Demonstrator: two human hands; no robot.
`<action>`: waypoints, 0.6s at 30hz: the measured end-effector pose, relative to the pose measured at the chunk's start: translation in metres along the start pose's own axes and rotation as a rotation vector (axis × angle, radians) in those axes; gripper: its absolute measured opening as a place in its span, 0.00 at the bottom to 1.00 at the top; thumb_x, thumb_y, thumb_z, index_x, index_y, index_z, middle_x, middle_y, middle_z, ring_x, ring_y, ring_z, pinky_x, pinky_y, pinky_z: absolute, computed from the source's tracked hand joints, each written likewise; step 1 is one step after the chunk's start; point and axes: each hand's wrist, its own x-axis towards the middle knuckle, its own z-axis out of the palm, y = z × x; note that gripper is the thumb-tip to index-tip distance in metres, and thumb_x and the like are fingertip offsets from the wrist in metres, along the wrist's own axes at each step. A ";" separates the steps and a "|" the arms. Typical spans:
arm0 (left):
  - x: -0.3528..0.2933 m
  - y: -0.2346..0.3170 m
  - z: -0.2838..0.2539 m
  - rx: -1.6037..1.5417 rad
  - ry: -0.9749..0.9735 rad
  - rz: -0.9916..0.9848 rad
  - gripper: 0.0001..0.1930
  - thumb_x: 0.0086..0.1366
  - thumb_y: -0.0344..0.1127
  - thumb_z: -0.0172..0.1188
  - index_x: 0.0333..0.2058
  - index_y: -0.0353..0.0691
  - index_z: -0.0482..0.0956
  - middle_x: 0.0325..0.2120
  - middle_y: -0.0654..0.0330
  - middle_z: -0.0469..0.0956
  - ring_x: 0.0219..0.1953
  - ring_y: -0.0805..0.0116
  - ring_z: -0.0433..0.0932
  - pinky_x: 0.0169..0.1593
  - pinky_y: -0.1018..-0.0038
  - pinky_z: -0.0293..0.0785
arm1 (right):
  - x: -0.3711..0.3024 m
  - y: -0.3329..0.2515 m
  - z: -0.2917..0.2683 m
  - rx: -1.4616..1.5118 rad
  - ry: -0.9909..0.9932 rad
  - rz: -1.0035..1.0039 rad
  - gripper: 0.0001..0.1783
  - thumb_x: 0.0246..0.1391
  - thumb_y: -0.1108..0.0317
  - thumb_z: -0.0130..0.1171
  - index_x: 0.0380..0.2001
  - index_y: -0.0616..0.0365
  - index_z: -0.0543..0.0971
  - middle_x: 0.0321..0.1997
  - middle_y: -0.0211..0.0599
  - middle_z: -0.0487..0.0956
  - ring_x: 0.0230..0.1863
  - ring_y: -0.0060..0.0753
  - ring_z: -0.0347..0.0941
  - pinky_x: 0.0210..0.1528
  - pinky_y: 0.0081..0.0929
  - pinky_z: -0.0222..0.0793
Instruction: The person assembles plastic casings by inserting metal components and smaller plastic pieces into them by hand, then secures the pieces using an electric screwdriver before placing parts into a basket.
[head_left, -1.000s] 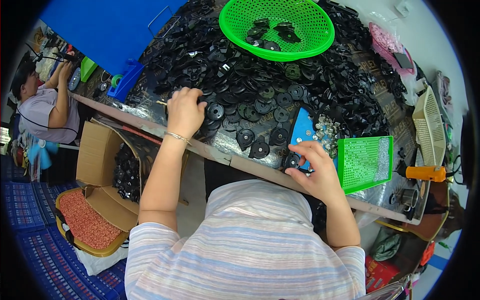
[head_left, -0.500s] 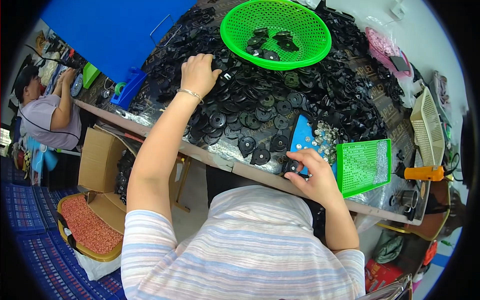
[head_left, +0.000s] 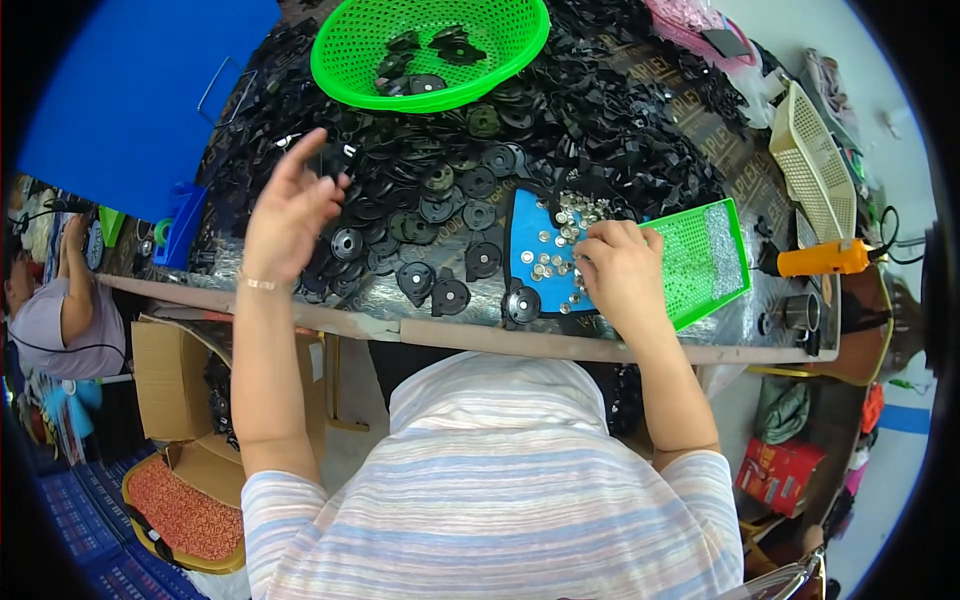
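Observation:
My left hand (head_left: 288, 222) hovers over the left side of a heap of black plastic disc parts (head_left: 440, 180). Its index finger points out, the other fingers are loosely bent, and nothing shows in its grip. My right hand (head_left: 622, 268) reaches down at the right edge of a blue sheet (head_left: 527, 240) strewn with small round silver metal pieces (head_left: 580, 212). The fingertips are drawn together among these pieces; whatever they pinch is hidden. One black disc part (head_left: 522, 304) lies at the sheet's near left corner. A few more discs (head_left: 450, 296) rest near the table edge.
Beside my right hand lies a green perforated tray (head_left: 690, 262). A green basket (head_left: 430, 98) with several black parts stands at the back. An orange-handled tool (head_left: 825, 258), a metal cup (head_left: 801, 312) and a cream basket (head_left: 815, 165) are at right. A blue tape dispenser (head_left: 180, 228) sits left; a person (head_left: 65, 320) works beyond.
My right hand has let go of the black disc part, now on the blue sheet's corner, and moved to the metal pieces. My left hand has lifted and turned palm inward. The view has shifted right.

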 end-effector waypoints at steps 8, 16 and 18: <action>-0.066 -0.043 0.071 -0.471 -0.389 -0.154 0.26 0.50 0.23 0.61 0.47 0.42 0.61 0.38 0.55 0.73 0.39 0.69 0.73 0.42 0.75 0.71 | 0.020 0.000 0.023 -0.191 -0.050 -0.122 0.07 0.39 0.70 0.59 0.26 0.50 0.80 0.30 0.26 0.73 0.38 0.29 0.68 0.48 0.36 0.54; -0.083 -0.054 0.096 -0.337 -0.376 -0.342 0.25 0.46 0.16 0.60 0.40 0.42 0.60 0.40 0.54 0.70 0.39 0.70 0.73 0.42 0.77 0.73 | 0.026 0.003 0.022 -0.157 -0.111 -0.086 0.06 0.38 0.70 0.57 0.24 0.51 0.80 0.28 0.28 0.73 0.38 0.31 0.68 0.47 0.37 0.54; -0.086 -0.065 0.099 -0.342 -0.348 -0.341 0.26 0.45 0.15 0.60 0.40 0.42 0.60 0.39 0.53 0.71 0.38 0.68 0.74 0.42 0.76 0.72 | 0.027 0.002 0.016 -0.136 -0.130 -0.069 0.07 0.36 0.68 0.62 0.25 0.52 0.80 0.29 0.27 0.73 0.38 0.30 0.68 0.47 0.36 0.54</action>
